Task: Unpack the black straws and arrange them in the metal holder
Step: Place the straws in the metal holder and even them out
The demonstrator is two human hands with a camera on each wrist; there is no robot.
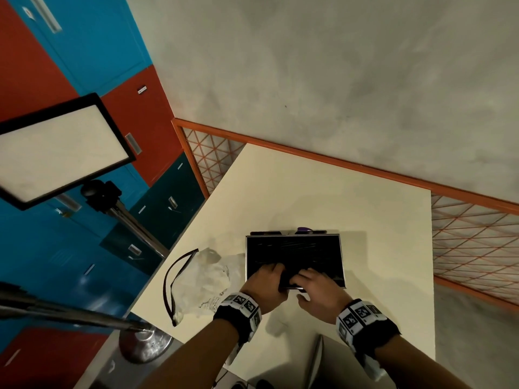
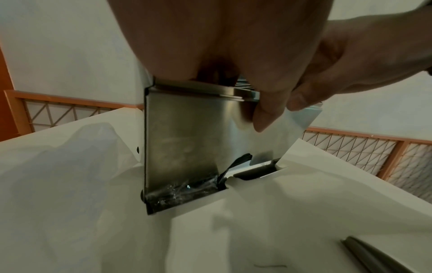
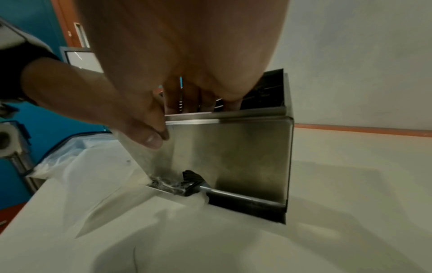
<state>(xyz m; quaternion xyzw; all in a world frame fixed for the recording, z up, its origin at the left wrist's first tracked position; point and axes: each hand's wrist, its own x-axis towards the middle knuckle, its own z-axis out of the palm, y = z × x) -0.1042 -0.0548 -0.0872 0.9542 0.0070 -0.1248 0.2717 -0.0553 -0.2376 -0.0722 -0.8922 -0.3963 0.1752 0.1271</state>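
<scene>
A metal holder [image 1: 341, 258] stands on the white table [image 1: 365, 197], filled with black straws [image 1: 295, 249]. My left hand [image 1: 266, 276] and right hand [image 1: 314, 280] reach side by side over its near wall, fingers lying on the straws. In the left wrist view the right hand's [image 2: 327, 64] thumb rests against the holder's front wall [image 2: 182, 138]. In the right wrist view the left hand's [image 3: 93, 92] thumb touches the same wall [image 3: 245, 157]. A few straw ends [image 3: 191, 178] and crinkled clear wrap show in the slot at the holder's base.
An emptied clear plastic bag [image 1: 202, 279] with a black zip strip lies left of the holder, near the table's left edge. An orange mesh fence [image 1: 471, 248] borders the table's far and right sides. A light panel [image 1: 61, 153] on a metal stand [image 1: 146, 343] is at the left.
</scene>
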